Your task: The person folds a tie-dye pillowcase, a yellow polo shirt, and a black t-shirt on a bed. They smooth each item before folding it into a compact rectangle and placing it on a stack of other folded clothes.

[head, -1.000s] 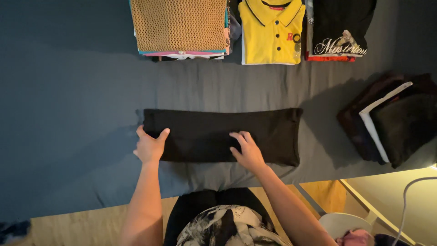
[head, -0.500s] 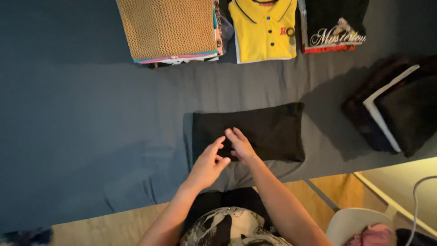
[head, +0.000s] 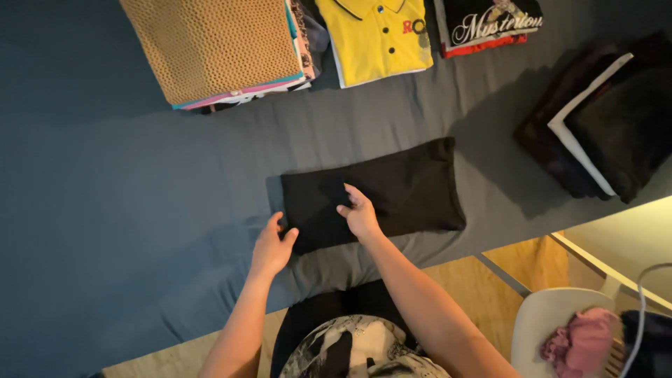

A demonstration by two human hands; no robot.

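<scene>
A black garment point(head: 399, 189) lies folded into a wide rectangle on the dark blue bed sheet point(head: 126, 210). My left hand point(head: 271, 245) rests at its near left corner, fingers spread along the edge. My right hand point(head: 358, 212) presses flat on the garment's left half, palm down. Neither hand is closed around the cloth.
At the far edge lie a stack of folded clothes topped by a tan knit point(head: 217, 45), a yellow polo shirt point(head: 378, 35) and a black printed shirt point(head: 490, 24). A dark pile point(head: 602, 119) sits at the right. A white chair point(head: 553, 329) holds pink cloth point(head: 581, 343).
The long black strip has been folded in half, its left end brought over to the right. My left hand moved from the far left end to the new left corner.
</scene>
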